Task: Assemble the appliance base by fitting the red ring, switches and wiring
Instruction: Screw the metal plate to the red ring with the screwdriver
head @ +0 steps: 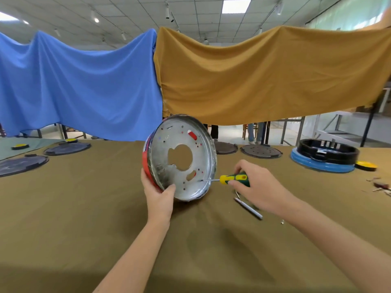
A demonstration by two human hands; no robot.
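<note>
Left hand (158,196) grips metal base (182,157) rim at 7 o'clock, tilted on table (84,208) | right hand (257,187) grips screwdriver (229,179), tip at base's 5 o'clock

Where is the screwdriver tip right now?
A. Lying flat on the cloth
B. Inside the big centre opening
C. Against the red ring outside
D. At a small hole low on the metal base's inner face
D: the right hand holds the screwdriver level, tip at a small hole low in the metal base.

Tilted silver base (179,157), apparently red-ringed (146,166)
</note>
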